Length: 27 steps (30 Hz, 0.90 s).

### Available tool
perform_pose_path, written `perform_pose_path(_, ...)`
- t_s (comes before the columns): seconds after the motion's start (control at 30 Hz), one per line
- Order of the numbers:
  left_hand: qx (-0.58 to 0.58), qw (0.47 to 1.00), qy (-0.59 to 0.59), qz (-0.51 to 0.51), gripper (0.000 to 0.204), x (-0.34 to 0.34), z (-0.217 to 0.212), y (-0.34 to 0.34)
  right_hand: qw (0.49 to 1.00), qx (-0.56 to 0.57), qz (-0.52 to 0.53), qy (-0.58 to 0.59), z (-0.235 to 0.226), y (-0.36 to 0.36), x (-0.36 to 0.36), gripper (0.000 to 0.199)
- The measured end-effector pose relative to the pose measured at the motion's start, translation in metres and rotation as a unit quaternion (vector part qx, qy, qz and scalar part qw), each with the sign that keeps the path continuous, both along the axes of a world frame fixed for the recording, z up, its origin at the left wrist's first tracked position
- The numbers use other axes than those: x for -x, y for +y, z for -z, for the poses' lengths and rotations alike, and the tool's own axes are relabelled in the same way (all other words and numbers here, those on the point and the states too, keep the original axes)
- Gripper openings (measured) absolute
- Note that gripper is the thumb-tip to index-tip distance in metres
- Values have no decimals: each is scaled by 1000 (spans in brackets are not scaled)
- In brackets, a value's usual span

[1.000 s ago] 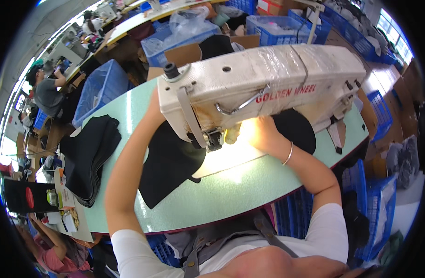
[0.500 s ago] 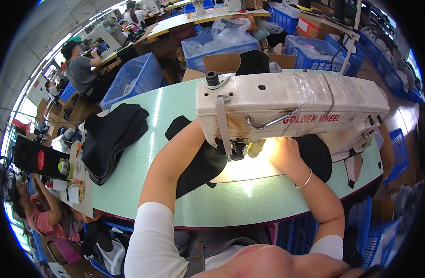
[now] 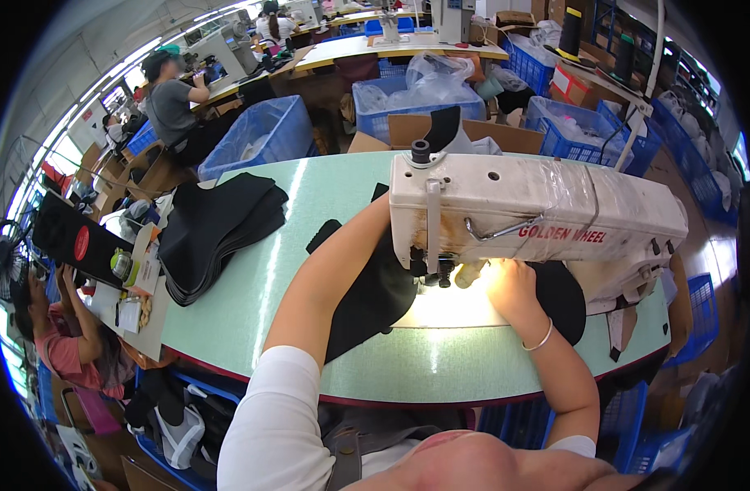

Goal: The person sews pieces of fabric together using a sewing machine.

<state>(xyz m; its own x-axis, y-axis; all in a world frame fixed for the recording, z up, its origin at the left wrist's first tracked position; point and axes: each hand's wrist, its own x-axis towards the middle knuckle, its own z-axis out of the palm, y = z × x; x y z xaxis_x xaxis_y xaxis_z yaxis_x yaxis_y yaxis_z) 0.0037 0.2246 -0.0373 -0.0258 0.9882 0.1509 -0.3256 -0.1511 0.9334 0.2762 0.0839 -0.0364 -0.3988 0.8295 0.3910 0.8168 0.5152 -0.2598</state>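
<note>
At a white sewing machine (image 3: 514,204), my left forearm (image 3: 334,266) reaches behind the machine head, which hides the hand and its fingers. My right hand (image 3: 512,288) lies beside the needle area under a bright lamp, its fingers bent and drawn together. Glare hides what is under those fingertips. A yellowish piece (image 3: 470,274), perhaps a finger cover, shows at their tips. One black fabric piece (image 3: 365,299) extends out on the left, below my left forearm. More black fabric (image 3: 561,296) shows to the right, behind my right wrist.
A stack of black cut pieces (image 3: 223,225) lies on the green table (image 3: 268,335) to the left. Blue crates (image 3: 256,135) stand beyond the table. Thread cones (image 3: 571,33) are at the back right. Other people sit at the left, one in a pink top (image 3: 72,344).
The whole view has shifted, so the machine and table appear lower and a little to the right. Both arms keep their places at the machine.
</note>
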Motion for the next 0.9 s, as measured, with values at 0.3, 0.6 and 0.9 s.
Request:
perform_pose_path(0.3, -24, 992, -59, -112, 26, -9, -38, -70, 1000, 6, 22, -16, -3, 2, -14, 17)
perform_pose_path(0.6, -19, 971, -237, 5, 70, 16, -26, -95, 976, 98, -121, 153, -17, 49, 9, 19)
perform_pose_path(0.9, -1, 978, -203, 56, 76, 17, -24, -95, 674, 557, -235, 425, -78, 89, 76, 16)
